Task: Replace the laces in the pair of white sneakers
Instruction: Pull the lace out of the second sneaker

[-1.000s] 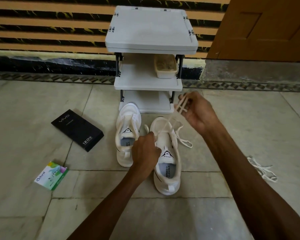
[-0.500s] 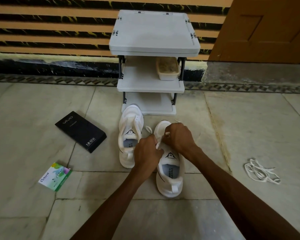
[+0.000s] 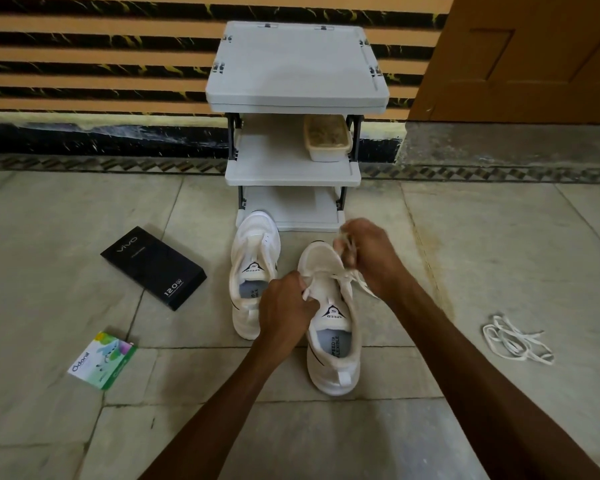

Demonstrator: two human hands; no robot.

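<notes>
Left hand [image 3: 288,306], fingers curled, pinches the lace [image 3: 362,289] at the near sneaker [image 3: 331,344], by its eyelets. Right hand [image 3: 369,258], beside it a moment ago, has drawn away over the toe gripping lace, likely another pull through with lacing unfinished. Far sneaker [image 3: 253,268] looks laceless.

A home entryway: stone-tiled floor [image 3: 499,237], wooden door [image 3: 534,57], grey plastic shoe rack [image 3: 297,67] against striped wall [image 3: 101,53].

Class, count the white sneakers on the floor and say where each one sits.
2. The left sneaker stands with its toe by the rack; the right sneaker sits beside it, nearer the camera. None looks hidden.
</notes>
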